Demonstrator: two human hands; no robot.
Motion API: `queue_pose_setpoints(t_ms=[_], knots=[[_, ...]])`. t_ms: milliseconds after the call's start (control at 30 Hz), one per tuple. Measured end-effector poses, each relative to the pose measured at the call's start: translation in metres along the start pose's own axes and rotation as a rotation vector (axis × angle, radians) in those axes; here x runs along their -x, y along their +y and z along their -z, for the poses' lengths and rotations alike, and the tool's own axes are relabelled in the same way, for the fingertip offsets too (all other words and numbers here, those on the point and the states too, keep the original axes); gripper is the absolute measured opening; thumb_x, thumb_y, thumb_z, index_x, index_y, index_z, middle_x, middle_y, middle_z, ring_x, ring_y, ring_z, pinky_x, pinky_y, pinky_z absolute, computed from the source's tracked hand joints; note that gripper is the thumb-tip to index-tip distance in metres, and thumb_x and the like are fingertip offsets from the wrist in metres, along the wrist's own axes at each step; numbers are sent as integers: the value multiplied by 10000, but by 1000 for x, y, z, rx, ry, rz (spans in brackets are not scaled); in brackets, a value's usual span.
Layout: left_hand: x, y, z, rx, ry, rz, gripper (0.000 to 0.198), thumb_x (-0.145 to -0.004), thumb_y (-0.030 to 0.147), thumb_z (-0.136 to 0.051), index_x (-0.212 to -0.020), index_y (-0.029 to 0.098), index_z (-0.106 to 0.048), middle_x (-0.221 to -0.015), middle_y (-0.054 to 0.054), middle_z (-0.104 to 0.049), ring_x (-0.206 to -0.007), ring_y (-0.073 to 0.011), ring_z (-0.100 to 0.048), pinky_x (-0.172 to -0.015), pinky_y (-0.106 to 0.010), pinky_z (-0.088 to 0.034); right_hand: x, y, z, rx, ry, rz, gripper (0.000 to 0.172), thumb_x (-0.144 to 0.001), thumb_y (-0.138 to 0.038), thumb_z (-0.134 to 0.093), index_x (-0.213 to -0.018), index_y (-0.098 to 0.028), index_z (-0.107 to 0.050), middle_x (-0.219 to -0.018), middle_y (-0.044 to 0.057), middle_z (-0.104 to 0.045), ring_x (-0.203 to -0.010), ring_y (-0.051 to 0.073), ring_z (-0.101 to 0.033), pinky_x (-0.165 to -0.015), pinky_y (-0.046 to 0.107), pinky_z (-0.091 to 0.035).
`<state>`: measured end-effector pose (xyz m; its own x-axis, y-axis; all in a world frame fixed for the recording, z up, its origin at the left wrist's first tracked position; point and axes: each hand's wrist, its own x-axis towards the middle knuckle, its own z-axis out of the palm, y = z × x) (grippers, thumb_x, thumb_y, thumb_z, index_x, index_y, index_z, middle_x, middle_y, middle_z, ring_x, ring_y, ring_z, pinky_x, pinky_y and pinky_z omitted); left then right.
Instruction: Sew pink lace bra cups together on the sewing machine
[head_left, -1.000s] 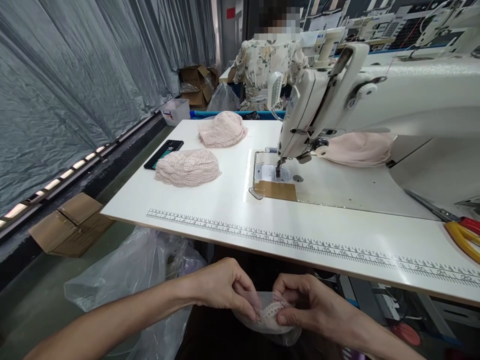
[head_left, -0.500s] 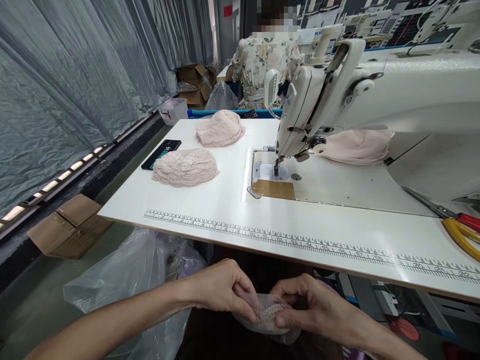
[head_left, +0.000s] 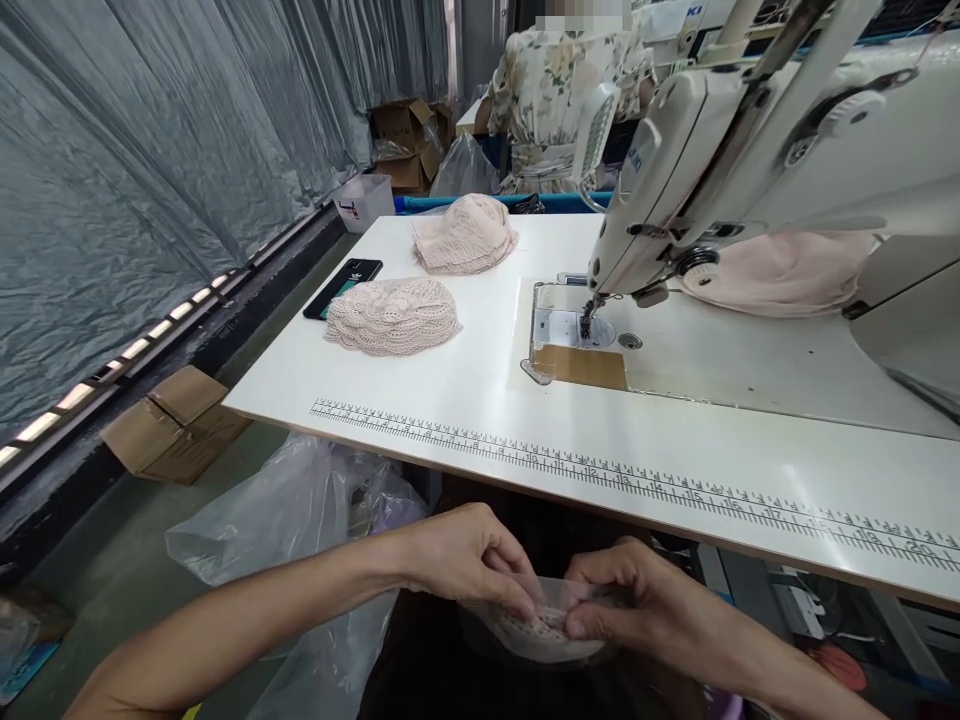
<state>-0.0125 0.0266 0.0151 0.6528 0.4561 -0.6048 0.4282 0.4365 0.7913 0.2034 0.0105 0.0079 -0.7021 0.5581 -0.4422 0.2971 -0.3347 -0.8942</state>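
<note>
Below the front edge of the sewing table, my left hand (head_left: 476, 562) pinches the upper rim of a sheer lace fabric piece (head_left: 544, 645). The piece is pale, with see-through mesh around a pinkish lace middle, and it curves like a shallow cup. My right hand (head_left: 637, 598) grips the same piece by its other side, thumb on top of the lace. Both hands are closed, their fingertips a short way apart. On the table lie a stack of pink lace pieces (head_left: 394, 318) and, behind it, a second pink stack (head_left: 466, 235).
A white sewing machine (head_left: 660, 180) stands on the table (head_left: 465, 400), whose front edge carries a printed ruler. A phone (head_left: 341, 285) lies partly under the lace stack. Pink fabric (head_left: 787, 272) lies behind the needle. Plastic bags (head_left: 300, 510) hang at left; a person (head_left: 559, 100) sits ahead.
The view has turned, so the table and machine sit farther right in the picture, and the scissors are out of sight. Both hands keep hold of the lace piece, which is now spread flatter.
</note>
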Motion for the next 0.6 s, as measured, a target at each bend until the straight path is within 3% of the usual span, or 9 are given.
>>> queue_pose_setpoints(t_ms=[400, 500, 600], knots=[[4, -17, 10, 49, -125, -82, 153, -704, 241, -703, -846, 187, -717, -709, 19, -686, -696, -97, -637, -703, -176, -487, 6, 7, 8, 19, -9, -49, 282, -719, -395, -693, -684, -119, -648, -610, -8, -516, -579, 106, -421, -536, 220, -305], [5, -16, 9, 82, -185, -57, 256, -633, 306, -765, -854, 188, -714, -695, 23, -674, -678, -105, -629, -719, -199, -491, 5, 12, 10, 18, 2, -64, 295, -722, -411, -687, -711, -118, -656, -621, -1, -533, -585, 111, -437, -544, 221, -318], [5, -19, 9, 108, -173, -57, 280, -584, 342, -792, -803, 184, -720, -658, 31, -659, -651, -102, -613, -709, -195, -488, 4, 18, 13, 45, 13, -75, 274, -726, -407, -687, -699, -137, -646, -612, -15, -518, -579, 102, -422, -536, 210, -313]])
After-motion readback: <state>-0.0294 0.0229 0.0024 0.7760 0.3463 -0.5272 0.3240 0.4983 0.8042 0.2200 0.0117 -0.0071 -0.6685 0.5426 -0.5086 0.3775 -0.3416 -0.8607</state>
